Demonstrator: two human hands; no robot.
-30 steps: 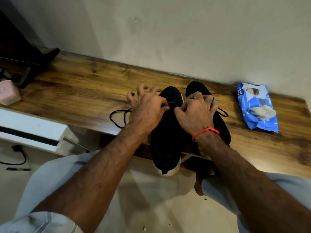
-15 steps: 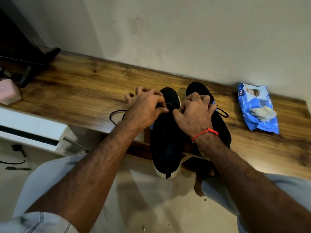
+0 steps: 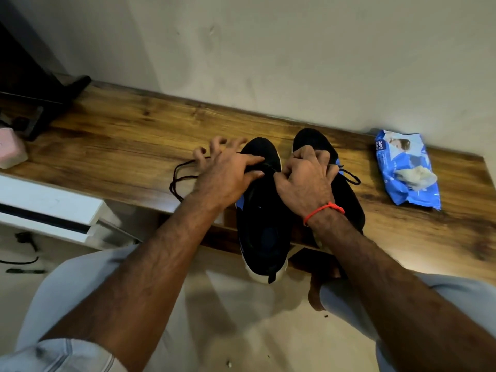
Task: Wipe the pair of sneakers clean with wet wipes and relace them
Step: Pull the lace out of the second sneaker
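Sneakers [image 3: 264,210] overhanging shelf [image 3: 112,146] edge

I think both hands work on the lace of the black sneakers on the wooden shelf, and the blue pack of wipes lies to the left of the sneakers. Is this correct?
Not quite: the pack of wipes lies to the right of the sneakers, as the head view shows. The rest holds: both hands, left and right, work on the lace on the shelf.

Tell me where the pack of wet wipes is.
In the head view the pack of wet wipes lies at the right end of the wooden bench, near the wall, right of the black sneakers.
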